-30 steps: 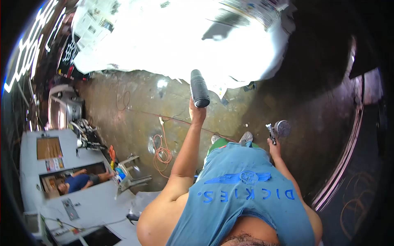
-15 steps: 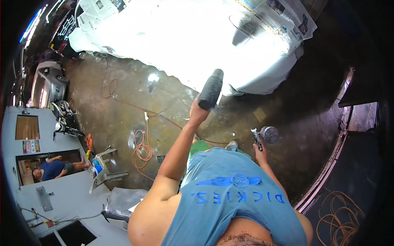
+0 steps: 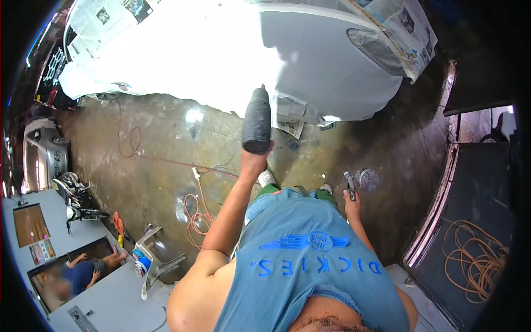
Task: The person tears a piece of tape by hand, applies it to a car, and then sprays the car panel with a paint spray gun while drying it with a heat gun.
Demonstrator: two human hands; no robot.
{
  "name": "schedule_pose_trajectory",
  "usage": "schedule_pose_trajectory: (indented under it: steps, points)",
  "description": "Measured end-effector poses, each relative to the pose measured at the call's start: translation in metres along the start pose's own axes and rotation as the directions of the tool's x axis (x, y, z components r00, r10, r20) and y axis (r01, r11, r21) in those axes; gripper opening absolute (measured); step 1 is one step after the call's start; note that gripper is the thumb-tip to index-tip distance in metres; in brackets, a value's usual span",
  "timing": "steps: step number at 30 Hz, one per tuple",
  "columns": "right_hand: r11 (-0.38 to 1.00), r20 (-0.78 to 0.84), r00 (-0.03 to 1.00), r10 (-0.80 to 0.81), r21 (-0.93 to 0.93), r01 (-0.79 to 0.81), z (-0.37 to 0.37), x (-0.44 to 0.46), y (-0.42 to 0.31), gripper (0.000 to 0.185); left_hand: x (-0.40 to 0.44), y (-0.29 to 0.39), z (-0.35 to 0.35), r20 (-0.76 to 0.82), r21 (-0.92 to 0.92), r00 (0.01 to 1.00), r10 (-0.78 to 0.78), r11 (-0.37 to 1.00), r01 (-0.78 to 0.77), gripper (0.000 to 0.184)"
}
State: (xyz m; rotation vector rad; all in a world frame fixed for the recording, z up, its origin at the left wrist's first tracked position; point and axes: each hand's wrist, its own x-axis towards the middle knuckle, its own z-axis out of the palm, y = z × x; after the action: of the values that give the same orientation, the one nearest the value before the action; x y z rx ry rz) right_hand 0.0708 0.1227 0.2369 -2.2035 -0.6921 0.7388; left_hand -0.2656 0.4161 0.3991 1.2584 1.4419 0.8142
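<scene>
My left hand (image 3: 254, 164) is closed around a black tapered tool shaped like a heat gun (image 3: 257, 124). Its narrow tip points at a pale grey car body panel (image 3: 326, 61), but I cannot tell whether it touches. The tool's handle is hidden beneath its body. Lower on the right, my right hand (image 3: 352, 203) grips a spray gun (image 3: 349, 183). A round, paint-stained cup (image 3: 369, 180) sits beside the spray gun's body. Strong glare washes out the left part of the panel, while the right part lies in shade.
Newspaper (image 3: 412, 33) masks the car's edges. An orange hose (image 3: 196, 216) crosses the stained concrete floor, and a coiled hose (image 3: 475, 260) lies right. Leftward are a motorcycle (image 3: 77, 202), a silver car (image 3: 48, 152), a plastic chair (image 3: 157, 263) and a person (image 3: 83, 274) in a doorway.
The tool in my left hand has moved left in view, and its tip now points more straight ahead. Glare has left the panel's right side. The whole view has shifted; both hands keep their hold.
</scene>
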Motion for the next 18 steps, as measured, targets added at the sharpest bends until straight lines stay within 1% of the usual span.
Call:
schedule_pose_trajectory:
  steps: [1, 2, 3, 5, 6, 8, 11, 14, 15, 17, 18]
  points:
    - [1.000, -0.022, 1.000, 0.001, -0.024, -0.002, 0.010, -0.005, -0.007, 0.033, 0.006, -0.002, 0.003, 0.090, -0.090, 0.995, 0.029, 0.996, -0.021, 0.040]
    - [0.999, -0.046, 0.999, 0.000, -0.046, -0.003, 0.014, -0.013, -0.013, 0.034, -0.013, 0.048, 0.000, 0.143, -0.082, 0.984, 0.110, 0.992, -0.099, 0.042]
    - [0.999, -0.014, 0.999, 0.031, -0.021, -0.031, 0.020, -0.021, -0.026, 0.037, -0.006, 0.037, 0.003, 0.221, -0.116, 0.953, 0.205, 0.976, -0.183, 0.044]
    - [0.996, 0.057, 0.995, 0.087, 0.023, -0.088, 0.028, -0.036, -0.068, 0.046, 0.000, 0.051, 0.005, 0.360, -0.239, 0.888, 0.284, 0.949, -0.206, 0.049]
    - [0.997, 0.035, 0.997, 0.072, -0.022, -0.071, 0.035, -0.041, -0.077, 0.047, 0.004, 0.049, 0.007, 0.399, -0.246, 0.859, 0.322, 0.940, -0.238, 0.050]
    - [0.993, -0.006, 0.999, 0.036, -0.112, -0.037, 0.047, -0.049, -0.092, 0.048, 0.010, 0.043, 0.005, 0.469, -0.266, 0.789, 0.396, 0.916, -0.301, 0.054]
    - [0.996, -0.020, 0.999, -0.048, -0.076, 0.046, 0.061, -0.054, -0.107, 0.048, 0.011, 0.047, -0.015, 0.415, -0.277, 0.803, 0.427, 0.900, -0.336, 0.054]
    - [0.957, -0.057, 0.961, -0.270, -0.125, 0.262, 0.077, -0.040, -0.086, 0.047, 0.026, 0.036, -0.049, 0.417, -0.145, 0.873, 0.252, 0.967, -0.210, 0.054]
    - [0.974, -0.061, 0.975, -0.215, -0.094, 0.209, 0.080, -0.037, -0.082, 0.046, 0.033, 0.021, -0.058, 0.346, -0.135, 0.909, 0.232, 0.971, -0.197, 0.047]
    - [0.995, -0.066, 0.993, -0.098, -0.026, 0.097, 0.087, -0.030, -0.075, 0.044, 0.048, -0.001, -0.082, 0.254, -0.191, 0.967, 0.008, 0.981, 0.042, 0.030]
    - [0.998, -0.059, 0.997, -0.056, 0.012, 0.057, 0.091, -0.025, -0.069, 0.044, 0.048, 0.006, -0.096, 0.192, -0.275, 0.981, 0.025, 0.961, 0.029, 0.022]
